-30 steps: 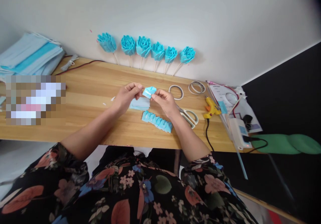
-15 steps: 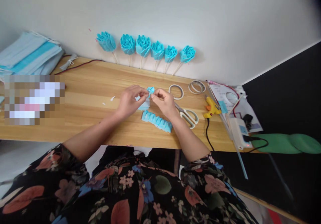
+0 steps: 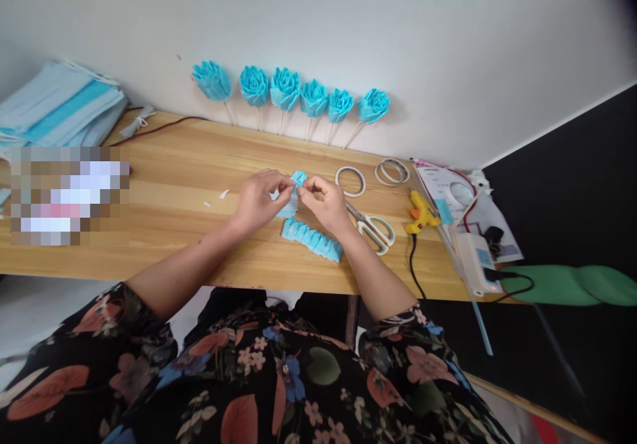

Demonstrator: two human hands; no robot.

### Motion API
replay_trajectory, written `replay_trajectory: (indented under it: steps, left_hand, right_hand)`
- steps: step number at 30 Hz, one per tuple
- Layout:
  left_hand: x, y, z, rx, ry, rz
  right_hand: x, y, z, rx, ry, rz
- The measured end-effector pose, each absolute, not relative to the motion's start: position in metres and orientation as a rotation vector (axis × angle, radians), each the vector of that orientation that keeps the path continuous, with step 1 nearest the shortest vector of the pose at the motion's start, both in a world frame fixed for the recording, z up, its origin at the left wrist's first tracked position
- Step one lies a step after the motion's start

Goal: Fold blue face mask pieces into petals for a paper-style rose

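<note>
A small folded blue petal (image 3: 298, 178) is pinched between both hands above the table. My left hand (image 3: 263, 197) closes thumb and forefinger on its left side. On its right side the fingertips of my right hand (image 3: 324, 204) grip it; they partly hide it. Beneath the hands lie flat light-blue pieces (image 3: 285, 208). A row of overlapping folded blue petals (image 3: 312, 241) rests nearer the table edge. Beside my right hand are white-handled scissors (image 3: 374, 230), partly covered by that hand and wrist.
Several blue flowers on sticks (image 3: 285, 91) lean against the wall. Tape rolls (image 3: 350, 182) lie right of the hands. A yellow glue gun (image 3: 423, 213) and a power strip (image 3: 476, 263) sit farther right. Blue face masks (image 3: 60, 109) are stacked at left on the wooden table (image 3: 169, 185).
Both hands stay in almost the same place with the folded petal between them. The petal's visible shape and the fingertips shift very slightly.
</note>
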State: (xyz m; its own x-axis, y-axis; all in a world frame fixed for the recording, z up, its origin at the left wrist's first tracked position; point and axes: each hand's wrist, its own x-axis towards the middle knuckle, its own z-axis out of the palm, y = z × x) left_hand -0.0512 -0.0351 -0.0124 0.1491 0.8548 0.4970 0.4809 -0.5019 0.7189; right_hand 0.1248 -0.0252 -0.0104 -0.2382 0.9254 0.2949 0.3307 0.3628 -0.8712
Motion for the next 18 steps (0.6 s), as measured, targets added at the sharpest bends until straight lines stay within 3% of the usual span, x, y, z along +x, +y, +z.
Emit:
replay_trajectory:
  steps: [18]
  left_hand:
    - [-0.051,-0.035,-0.008,1.68,1.294,1.354]
  right_hand:
    - [0.13,-0.015,-0.021,-1.088,-1.631,1.052]
